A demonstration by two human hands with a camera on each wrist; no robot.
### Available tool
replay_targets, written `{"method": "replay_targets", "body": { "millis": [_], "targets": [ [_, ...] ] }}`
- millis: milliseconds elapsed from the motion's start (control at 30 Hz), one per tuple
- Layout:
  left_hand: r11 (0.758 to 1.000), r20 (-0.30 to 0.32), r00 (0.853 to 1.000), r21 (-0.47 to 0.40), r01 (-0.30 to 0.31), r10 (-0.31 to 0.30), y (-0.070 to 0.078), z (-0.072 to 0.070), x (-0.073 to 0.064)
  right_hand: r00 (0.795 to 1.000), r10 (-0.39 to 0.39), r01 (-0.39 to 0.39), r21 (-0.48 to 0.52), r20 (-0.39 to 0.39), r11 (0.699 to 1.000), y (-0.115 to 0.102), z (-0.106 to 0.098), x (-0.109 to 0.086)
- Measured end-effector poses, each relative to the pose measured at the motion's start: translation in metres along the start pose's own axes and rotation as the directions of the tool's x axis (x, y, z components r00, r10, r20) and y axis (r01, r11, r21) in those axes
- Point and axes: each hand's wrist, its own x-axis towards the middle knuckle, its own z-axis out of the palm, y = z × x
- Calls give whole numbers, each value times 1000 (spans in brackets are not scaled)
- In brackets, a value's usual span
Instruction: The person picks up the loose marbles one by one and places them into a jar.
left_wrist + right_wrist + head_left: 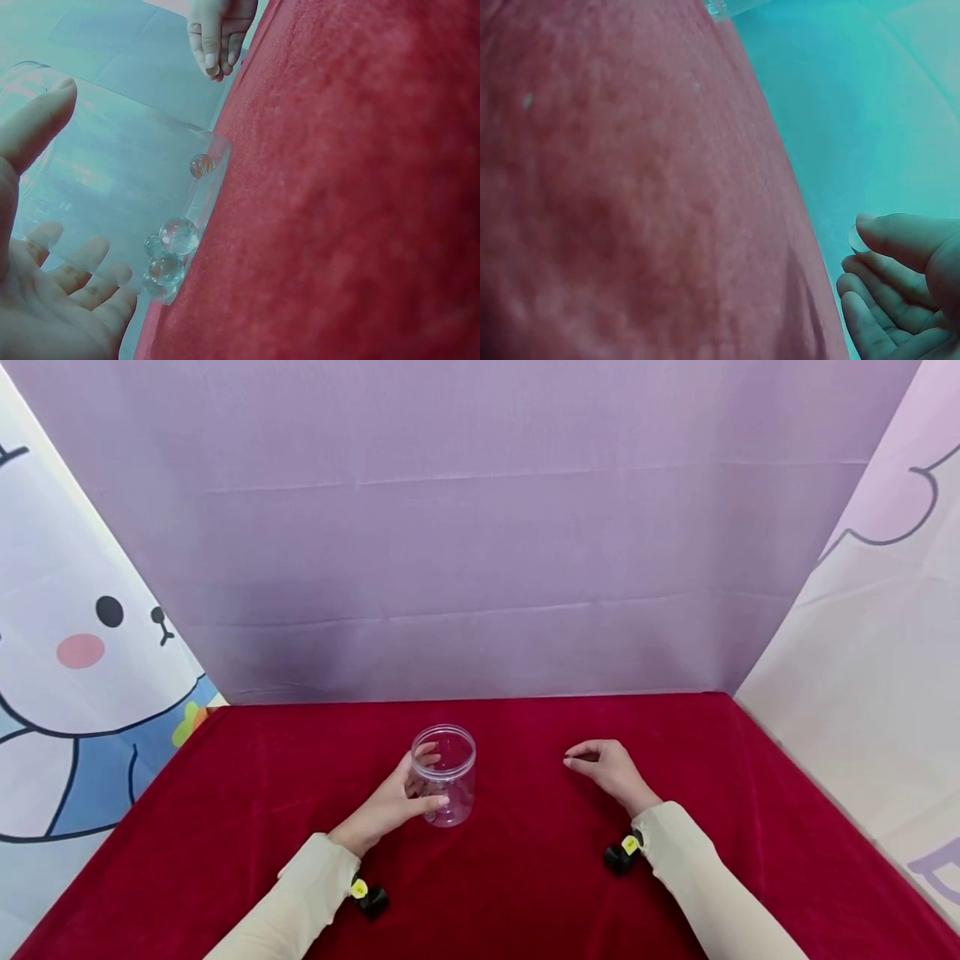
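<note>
My left hand [386, 810] grips a clear, open-topped plastic jar [461, 789] from its left side, thumb across the front and fingers round the back. The jar stands upright, its base right at the red cloth. In the left wrist view, several clear glass marbles [178, 237] lie at the bottom of the jar, one apart from the cluster. To the right of the jar, my right hand [611, 770] is above the cloth. Between its thumb and index finger it pinches a clear marble [856, 240], mostly covered by the thumb in the right wrist view.
Red velvety cloth [525, 893] covers the table. A plain purple curtain [480, 543] hangs behind it. Printed cloth panels stand at the left [60, 693] and right [862, 693] sides.
</note>
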Motion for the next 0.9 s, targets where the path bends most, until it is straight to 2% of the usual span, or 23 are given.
{"method": "replay_targets", "body": {
  "millis": [433,900],
  "targets": [
    [1000,3,1000,-8,3,-3,-1,0,0,1000,-15,15,23,17,1000,-13,7,0],
    [1000,2,1000,-9,-2,2,1,1,0,996,-81,80,34,28,996,-30,14,-1]
  ]
}}
